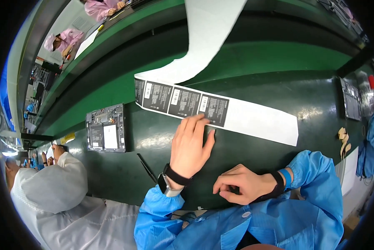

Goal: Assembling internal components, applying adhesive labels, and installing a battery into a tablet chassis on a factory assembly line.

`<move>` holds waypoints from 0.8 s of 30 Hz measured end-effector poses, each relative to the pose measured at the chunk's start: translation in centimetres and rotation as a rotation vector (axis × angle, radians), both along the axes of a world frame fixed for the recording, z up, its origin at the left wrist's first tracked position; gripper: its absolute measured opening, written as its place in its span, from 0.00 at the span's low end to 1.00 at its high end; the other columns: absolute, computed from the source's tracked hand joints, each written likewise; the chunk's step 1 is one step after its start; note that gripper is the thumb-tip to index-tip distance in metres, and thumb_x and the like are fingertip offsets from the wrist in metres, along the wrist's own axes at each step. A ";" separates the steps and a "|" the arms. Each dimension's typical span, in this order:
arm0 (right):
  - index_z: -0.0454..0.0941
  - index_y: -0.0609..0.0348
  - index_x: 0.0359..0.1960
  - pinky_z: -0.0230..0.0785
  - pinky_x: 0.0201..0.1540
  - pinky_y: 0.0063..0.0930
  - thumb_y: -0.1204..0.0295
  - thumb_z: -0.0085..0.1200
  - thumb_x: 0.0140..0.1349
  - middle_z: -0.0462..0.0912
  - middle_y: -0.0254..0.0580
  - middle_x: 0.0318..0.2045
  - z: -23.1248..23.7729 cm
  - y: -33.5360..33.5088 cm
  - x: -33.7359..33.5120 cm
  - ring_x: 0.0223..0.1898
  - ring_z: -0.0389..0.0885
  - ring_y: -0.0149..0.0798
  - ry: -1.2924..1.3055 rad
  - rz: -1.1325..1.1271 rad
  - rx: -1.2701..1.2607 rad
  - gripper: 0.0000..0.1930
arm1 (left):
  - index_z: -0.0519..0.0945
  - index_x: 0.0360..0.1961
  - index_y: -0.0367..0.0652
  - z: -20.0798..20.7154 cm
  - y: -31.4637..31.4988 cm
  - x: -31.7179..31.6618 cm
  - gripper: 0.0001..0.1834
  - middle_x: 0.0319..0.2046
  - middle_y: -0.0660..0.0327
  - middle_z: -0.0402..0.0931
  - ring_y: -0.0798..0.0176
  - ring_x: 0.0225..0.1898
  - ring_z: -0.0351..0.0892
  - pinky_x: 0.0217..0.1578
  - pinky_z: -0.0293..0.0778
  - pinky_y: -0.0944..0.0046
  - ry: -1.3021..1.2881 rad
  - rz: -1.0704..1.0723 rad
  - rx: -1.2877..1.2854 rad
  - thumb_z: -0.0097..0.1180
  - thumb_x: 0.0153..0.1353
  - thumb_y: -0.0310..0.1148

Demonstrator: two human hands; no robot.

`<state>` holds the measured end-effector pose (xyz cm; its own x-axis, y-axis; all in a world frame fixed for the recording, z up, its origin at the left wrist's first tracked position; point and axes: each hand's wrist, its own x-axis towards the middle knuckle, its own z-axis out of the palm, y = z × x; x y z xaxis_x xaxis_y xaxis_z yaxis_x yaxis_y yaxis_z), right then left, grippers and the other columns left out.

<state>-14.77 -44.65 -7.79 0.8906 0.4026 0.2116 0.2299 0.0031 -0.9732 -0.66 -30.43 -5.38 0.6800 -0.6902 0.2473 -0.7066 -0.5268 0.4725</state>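
A long dark green worktop [262,162] takes up most of what I see from here, curving off to the left and right. At its left a co-worker in a grey coat [53,183] sits close beside the person in the blue coat [278,221], and beyond the far side I can make out a co-worker in pink [72,36]. A broad white strip [262,120] comes down from the far side, doubles back in a bend at the left, and lies slantwise across the worktop in front of the person. Left of it, well apart, rests an opened flat device [96,135], its inner parts showing; a similar dark unit [350,100] sits near the far right end. The left hand [190,143] reaches palm down, fingers extended and not closed around anything, its fingertips touching the lower edge of the strip. The right hand [243,183] is loosely curled near the close edge, apart from the strip; I can't tell whether anything small is inside it. Black printed labels [185,102] sit in a row on the strip, three in full view and one partly at the bend, the rightmost just under the left fingertips. Crumpled tan scraps [343,139] lie near the right end. Slim dark tweezers [146,167] lie left of the left wrist, which wears a watch [163,183].
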 end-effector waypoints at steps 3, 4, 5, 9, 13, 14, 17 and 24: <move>0.76 0.58 0.32 0.69 0.22 0.27 0.78 0.57 0.53 0.77 0.33 0.18 1.6 -1.9 -0.3 0.19 0.78 0.34 -0.134 -0.067 -0.050 0.05 | 0.75 0.52 0.35 -1.1 -2.5 -1.0 0.22 0.55 0.46 0.72 0.44 0.53 0.72 0.53 0.70 0.50 -0.168 0.092 0.084 0.62 0.58 0.35; 0.76 0.57 0.32 0.68 0.22 0.27 0.78 0.57 0.53 0.77 0.33 0.18 2.0 -2.4 -0.4 0.19 0.78 0.34 -0.169 -0.124 -0.055 0.05 | 0.74 0.55 0.35 -2.0 -3.1 -1.0 0.29 0.58 0.45 0.68 0.42 0.55 0.69 0.55 0.68 0.49 -0.162 0.111 0.087 0.65 0.56 0.40; 0.76 0.58 0.32 0.69 0.22 0.27 0.78 0.56 0.53 0.77 0.33 0.18 2.2 -3.2 -0.5 0.19 0.78 0.34 -0.173 -0.154 -0.085 0.05 | 0.74 0.55 0.35 -2.1 -3.4 -1.3 0.29 0.58 0.45 0.68 0.42 0.55 0.69 0.55 0.68 0.49 -0.164 0.102 0.083 0.65 0.56 0.40; 0.77 0.59 0.33 0.70 0.22 0.26 0.78 0.55 0.55 0.78 0.33 0.18 3.1 -5.8 -1.4 0.18 0.78 0.32 -0.141 -0.359 -0.194 0.04 | 0.74 0.56 0.38 -2.1 -4.3 -0.8 0.34 0.58 0.45 0.69 0.42 0.58 0.69 0.57 0.67 0.50 -0.193 -0.004 0.184 0.69 0.50 0.42; 0.77 0.61 0.36 0.68 0.25 0.21 0.77 0.53 0.59 0.80 0.34 0.21 3.4 -10.2 -3.5 0.21 0.77 0.28 -0.007 -0.621 -0.196 0.04 | 0.75 0.56 0.37 -2.2 -2.7 -0.6 0.31 0.61 0.44 0.68 0.40 0.60 0.68 0.60 0.67 0.50 -0.187 -0.037 0.189 0.69 0.51 0.36; 0.76 0.62 0.38 0.69 0.28 0.20 0.77 0.51 0.60 0.81 0.35 0.23 2.9 -11.8 -4.3 0.24 0.79 0.28 0.036 -0.745 0.013 0.06 | 0.74 0.56 0.36 -1.7 -2.5 -0.8 0.31 0.61 0.43 0.67 0.40 0.61 0.68 0.60 0.66 0.50 -0.185 -0.026 0.199 0.68 0.51 0.35; 0.75 0.63 0.46 0.71 0.37 0.22 0.75 0.46 0.64 0.83 0.39 0.33 2.2 -18.2 -7.8 0.34 0.82 0.31 0.171 -1.082 0.345 0.11 | 0.74 0.57 0.37 -2.1 -2.0 -0.9 0.30 0.61 0.43 0.67 0.40 0.62 0.67 0.61 0.66 0.50 -0.212 -0.030 0.211 0.67 0.53 0.34; 0.69 0.70 0.54 0.73 0.49 0.29 0.71 0.51 0.61 0.78 0.53 0.50 -0.8 -33.7 -24.8 0.49 0.79 0.44 0.034 -1.741 0.855 0.21 | 0.72 0.57 0.35 -2.6 -3.5 -0.6 0.32 0.63 0.43 0.64 0.39 0.63 0.64 0.62 0.63 0.47 -0.141 -0.060 0.198 0.68 0.51 0.33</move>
